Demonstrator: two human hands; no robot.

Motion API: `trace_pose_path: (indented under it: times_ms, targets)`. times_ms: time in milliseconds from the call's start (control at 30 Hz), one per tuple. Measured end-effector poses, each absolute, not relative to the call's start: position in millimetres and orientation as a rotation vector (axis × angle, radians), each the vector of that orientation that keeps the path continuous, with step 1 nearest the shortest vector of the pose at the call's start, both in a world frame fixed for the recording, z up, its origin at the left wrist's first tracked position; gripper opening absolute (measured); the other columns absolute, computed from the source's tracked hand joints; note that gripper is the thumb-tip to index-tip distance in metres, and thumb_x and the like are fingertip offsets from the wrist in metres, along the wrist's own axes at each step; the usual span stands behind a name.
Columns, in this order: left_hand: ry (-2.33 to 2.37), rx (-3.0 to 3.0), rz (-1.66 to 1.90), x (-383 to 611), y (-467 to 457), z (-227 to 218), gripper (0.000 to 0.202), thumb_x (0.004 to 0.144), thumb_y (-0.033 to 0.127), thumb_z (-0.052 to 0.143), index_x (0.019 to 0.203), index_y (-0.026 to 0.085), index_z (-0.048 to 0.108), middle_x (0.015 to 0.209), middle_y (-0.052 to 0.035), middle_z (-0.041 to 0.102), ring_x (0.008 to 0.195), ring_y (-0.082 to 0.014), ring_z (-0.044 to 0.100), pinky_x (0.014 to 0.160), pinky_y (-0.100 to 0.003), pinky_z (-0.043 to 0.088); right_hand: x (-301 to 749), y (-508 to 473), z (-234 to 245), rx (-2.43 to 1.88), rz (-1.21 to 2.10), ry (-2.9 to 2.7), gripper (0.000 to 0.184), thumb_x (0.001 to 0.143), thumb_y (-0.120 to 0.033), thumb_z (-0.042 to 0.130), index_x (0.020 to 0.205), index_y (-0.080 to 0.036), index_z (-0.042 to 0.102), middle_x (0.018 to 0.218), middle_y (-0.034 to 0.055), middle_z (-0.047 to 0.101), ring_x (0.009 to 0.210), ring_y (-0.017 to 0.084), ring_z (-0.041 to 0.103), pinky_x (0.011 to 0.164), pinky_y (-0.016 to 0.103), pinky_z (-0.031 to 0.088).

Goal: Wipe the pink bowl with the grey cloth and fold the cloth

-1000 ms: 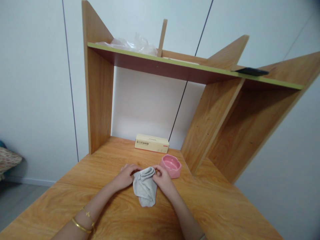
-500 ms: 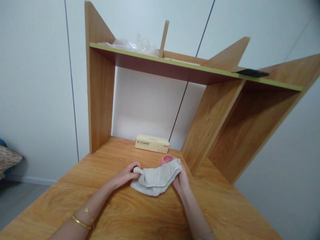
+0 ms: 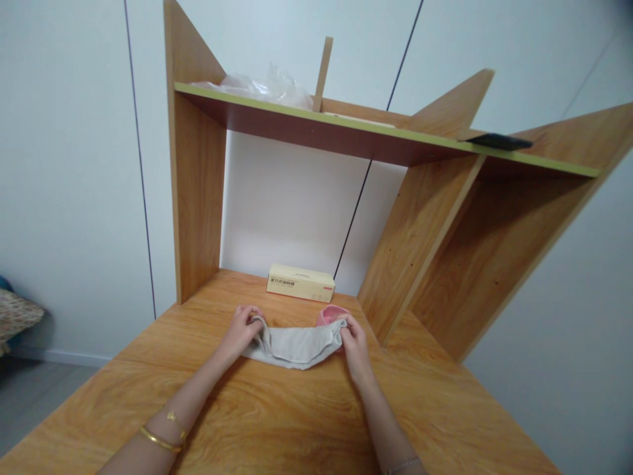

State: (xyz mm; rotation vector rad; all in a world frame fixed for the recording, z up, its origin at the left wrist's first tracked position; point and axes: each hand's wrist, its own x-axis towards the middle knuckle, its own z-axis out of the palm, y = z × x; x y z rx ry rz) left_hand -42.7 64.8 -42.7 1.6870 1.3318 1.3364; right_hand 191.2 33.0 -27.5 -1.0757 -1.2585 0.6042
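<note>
A folded light grey cloth (image 3: 299, 346) stretches between my two hands just over the wooden desk. My left hand (image 3: 243, 328) is closed on its left end, thumb and fingers pinching the edge. At the opposite end, my right hand (image 3: 355, 340) grips the upper right corner between thumb and fingers. Behind that corner sits a pink bowl-like item (image 3: 331, 314), partly covered by the cloth and my right hand. The cloth sags a little in the middle, with its layers showing along the lower edge.
A long cream box (image 3: 300, 284) with printed lettering stands at the back of the desk (image 3: 277, 422). Above runs a shelf (image 3: 306, 113) bearing a clear plastic bag (image 3: 270, 89) and a dark flat object (image 3: 499, 142). Upright wooden panels (image 3: 420, 231) flank the right side.
Both hands have moved slightly away from me with the cloth. My left hand has shifted left, and my right hand now pinches the cloth's corner from above instead of supporting it from the side.
</note>
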Motion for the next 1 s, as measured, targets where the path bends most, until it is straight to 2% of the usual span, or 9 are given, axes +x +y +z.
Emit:
trace_pose_path:
  times_ms: [100, 233, 433, 533, 667, 800, 867, 1000]
  targets:
    - [1.451, 1.794, 1.341, -43, 61, -38, 0.015, 0.058, 0.014, 0.043, 0.065, 0.021, 0.054, 0.076, 0.0000, 0.053, 0.088, -0.0212, 0.050, 0.083, -0.035, 0.035, 192, 34, -28, -1.055, 0.531, -1.313, 0.005, 0.060, -0.026, 0.048, 0.056, -0.022, 0.049, 0.057, -0.0033, 0.048, 0.058, 0.014, 0.045, 0.054, 0.023, 0.036]
    - [1.537, 2.012, 1.220, -42, 51, -31, 0.017, 0.064, 0.014, 0.041, 0.063, 0.021, 0.056, 0.072, 0.0003, 0.059, 0.082, -0.0214, 0.052, 0.080, -0.037, 0.031, 193, 37, -30, -1.056, 0.430, -1.325, 0.005, 0.060, -0.024, 0.046, 0.058, -0.022, 0.049, 0.062, -0.0019, 0.049, 0.066, 0.016, 0.046, 0.061, 0.025, 0.036]
    - [1.544, 2.221, 1.001, -39, 42, -30, 0.018, 0.065, 0.015, 0.043, 0.053, 0.020, 0.056, 0.067, -0.0011, 0.061, 0.074, -0.0203, 0.053, 0.074, -0.035, 0.027, 199, 34, -27, -1.068, 0.355, -1.332, 0.008, 0.062, -0.024, 0.042, 0.056, -0.022, 0.047, 0.060, -0.0018, 0.047, 0.062, 0.016, 0.045, 0.058, 0.025, 0.035]
    - [1.504, 2.314, 0.966, -35, 37, -28, 0.020, 0.064, 0.013, 0.043, 0.065, 0.022, 0.061, 0.079, -0.0022, 0.062, 0.082, -0.0213, 0.052, 0.076, -0.035, 0.027, 200, 32, -19, -1.071, 0.337, -1.353, 0.008, 0.062, -0.023, 0.041, 0.056, -0.022, 0.046, 0.057, -0.0023, 0.046, 0.059, 0.015, 0.043, 0.055, 0.024, 0.034]
    - [1.266, 2.586, 0.877, -27, 26, -24, 0.037, 0.061, 0.010, 0.043, 0.088, 0.025, 0.063, 0.093, -0.0034, 0.061, 0.089, -0.0228, 0.048, 0.079, -0.037, 0.027, 193, 33, -7, -1.058, 0.337, -1.460, 0.008, 0.063, -0.022, 0.043, 0.056, -0.022, 0.047, 0.058, -0.0025, 0.048, 0.060, 0.015, 0.045, 0.058, 0.024, 0.036]
    - [1.094, 2.681, 0.753, -18, 18, -26, 0.034, 0.060, 0.011, 0.046, 0.086, 0.025, 0.064, 0.088, -0.0043, 0.062, 0.085, -0.0231, 0.049, 0.080, -0.039, 0.027, 177, 39, 4, -1.105, 0.290, -1.675, 0.010, 0.064, -0.017, 0.042, 0.056, -0.022, 0.047, 0.060, -0.0031, 0.047, 0.060, 0.014, 0.045, 0.058, 0.023, 0.035]
    - [1.099, 2.566, 0.829, -18, 20, -29, 0.033, 0.059, 0.011, 0.045, 0.083, 0.024, 0.064, 0.084, -0.0035, 0.062, 0.082, -0.0226, 0.050, 0.080, -0.039, 0.028, 166, 44, 10, -1.125, 0.262, -1.782, 0.011, 0.064, -0.015, 0.040, 0.058, -0.022, 0.046, 0.061, -0.0033, 0.046, 0.060, 0.013, 0.044, 0.057, 0.023, 0.034]
    - [1.130, 1.775, 1.454, -27, 40, -38, 0.017, 0.057, 0.016, 0.045, 0.062, 0.021, 0.060, 0.067, -0.0009, 0.061, 0.075, -0.0209, 0.053, 0.078, -0.035, 0.034, 135, 61, 14, -1.123, 0.270, -1.932, 0.013, 0.061, -0.010, 0.041, 0.059, -0.021, 0.048, 0.064, -0.0030, 0.048, 0.064, 0.013, 0.047, 0.060, 0.022, 0.035]
